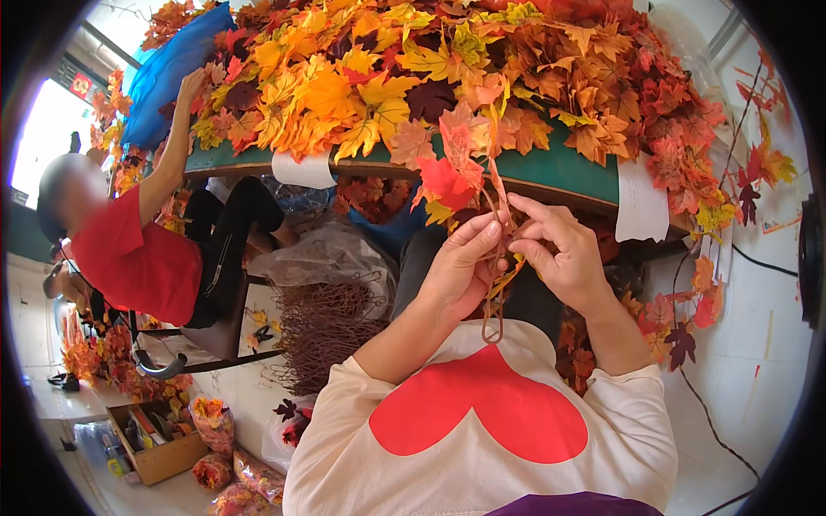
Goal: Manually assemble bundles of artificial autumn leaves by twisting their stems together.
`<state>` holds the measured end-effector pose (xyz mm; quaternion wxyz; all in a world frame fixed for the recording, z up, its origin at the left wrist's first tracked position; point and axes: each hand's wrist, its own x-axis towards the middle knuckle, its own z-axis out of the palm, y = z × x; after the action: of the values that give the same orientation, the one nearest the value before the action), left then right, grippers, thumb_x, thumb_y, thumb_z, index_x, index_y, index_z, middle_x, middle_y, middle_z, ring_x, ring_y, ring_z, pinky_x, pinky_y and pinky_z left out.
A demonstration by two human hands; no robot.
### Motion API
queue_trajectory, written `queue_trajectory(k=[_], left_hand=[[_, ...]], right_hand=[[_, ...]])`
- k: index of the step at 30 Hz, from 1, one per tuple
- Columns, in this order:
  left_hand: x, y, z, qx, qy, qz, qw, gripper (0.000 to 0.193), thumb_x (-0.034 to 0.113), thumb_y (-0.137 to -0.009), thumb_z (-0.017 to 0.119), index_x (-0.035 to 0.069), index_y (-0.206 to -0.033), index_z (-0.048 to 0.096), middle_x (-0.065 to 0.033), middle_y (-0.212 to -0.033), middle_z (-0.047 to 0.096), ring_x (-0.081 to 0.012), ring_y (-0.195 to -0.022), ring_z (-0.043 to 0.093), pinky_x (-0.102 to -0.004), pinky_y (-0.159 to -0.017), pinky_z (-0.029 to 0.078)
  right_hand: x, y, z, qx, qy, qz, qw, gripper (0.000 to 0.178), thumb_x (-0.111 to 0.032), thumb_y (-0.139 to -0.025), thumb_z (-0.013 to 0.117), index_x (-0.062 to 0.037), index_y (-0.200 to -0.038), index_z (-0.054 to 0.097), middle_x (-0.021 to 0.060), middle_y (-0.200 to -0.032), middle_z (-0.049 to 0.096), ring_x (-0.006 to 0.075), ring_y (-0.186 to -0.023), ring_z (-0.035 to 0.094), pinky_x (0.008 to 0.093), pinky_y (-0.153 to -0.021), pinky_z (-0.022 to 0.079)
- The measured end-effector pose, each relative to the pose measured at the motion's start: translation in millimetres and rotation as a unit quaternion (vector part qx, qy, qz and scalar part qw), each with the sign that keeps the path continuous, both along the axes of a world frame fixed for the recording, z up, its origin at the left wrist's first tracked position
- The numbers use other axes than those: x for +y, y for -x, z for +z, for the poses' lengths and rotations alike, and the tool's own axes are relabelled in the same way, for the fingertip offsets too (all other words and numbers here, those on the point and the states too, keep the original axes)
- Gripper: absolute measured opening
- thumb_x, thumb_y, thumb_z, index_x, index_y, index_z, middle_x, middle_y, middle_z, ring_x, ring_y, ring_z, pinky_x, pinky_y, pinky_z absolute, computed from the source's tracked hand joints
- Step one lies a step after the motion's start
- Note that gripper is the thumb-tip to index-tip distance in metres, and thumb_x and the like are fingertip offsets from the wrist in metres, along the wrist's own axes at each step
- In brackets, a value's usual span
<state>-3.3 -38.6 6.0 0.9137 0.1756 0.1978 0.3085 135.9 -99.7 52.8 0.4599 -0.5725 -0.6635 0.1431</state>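
Holding: brown wire stem (494,292) pinched between both hands, red fake maple leaves (449,168) at its top end
Stem axis: near vertical, leaf end up toward the table, looped end hanging below the hands over the shirt
Left hand (462,267): closed on the stem from the left side, thumb and forefinger pressed to it
Right hand (561,249): closed on the stem from the right, fingertips meeting the left hand's; both hands equally near
Position: stem sits mid-frame, just in front of the chest, under the table edge
Table (551,168): green, heaped with orange, yellow and red fake leaves (361,77)
Below: bundle of brown wire stems (323,331) on the left
Other person (138,249): red shirt, seated left, hand reaching onto the leaf pile
Floor: cardboard box (155,439), bagged leaves beside it
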Motion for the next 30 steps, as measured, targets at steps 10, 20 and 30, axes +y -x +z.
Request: queue_trajectory(k=[10, 20, 30], left_hand=[[-2.4, 1.5, -4.8, -0.011, 0.013, -0.005, 1.0, 0.019, 0.015, -0.085, 0.056, 0.009, -0.102, 0.057, -0.0003, -0.088, 0.059, -0.0098, -0.074, 0.055, -0.0215, -0.058, 0.046], [-7.3, -2.2, -3.1, 0.029, -0.021, 0.008, 0.999, 0.019, 0.015, -0.084, 0.058, 0.007, -0.1, 0.059, 0.0027, -0.078, 0.056, -0.0047, -0.067, 0.051, -0.0208, -0.058, 0.047], [-9.1, -3.4, -3.7, 0.027, -0.025, 0.031, 0.999, 0.017, 0.014, -0.084, 0.057, 0.007, -0.099, 0.059, 0.0029, -0.077, 0.056, -0.0048, -0.065, 0.05, -0.0204, -0.057, 0.045]], right_hand=[[-2.5, -0.7, -7.5, -0.02, 0.008, -0.02, 1.0, 0.042, -0.005, -0.068, 0.067, -0.0057, -0.109, 0.055, 0.007, -0.071, 0.061, 0.0246, -0.072, 0.056, 0.0315, -0.07, 0.043], [-2.2, -0.6, -11.1, -0.013, 0.002, -0.026, 1.0, 0.041, -0.005, -0.069, 0.067, -0.0056, -0.108, 0.055, 0.0071, -0.071, 0.061, 0.025, -0.072, 0.055, 0.0323, -0.068, 0.044], [-6.4, -0.6, -12.1, -0.016, 0.012, -0.026, 0.999, 0.041, -0.005, -0.069, 0.067, -0.006, -0.108, 0.056, 0.0067, -0.073, 0.062, 0.0246, -0.074, 0.055, 0.0319, -0.07, 0.044]])
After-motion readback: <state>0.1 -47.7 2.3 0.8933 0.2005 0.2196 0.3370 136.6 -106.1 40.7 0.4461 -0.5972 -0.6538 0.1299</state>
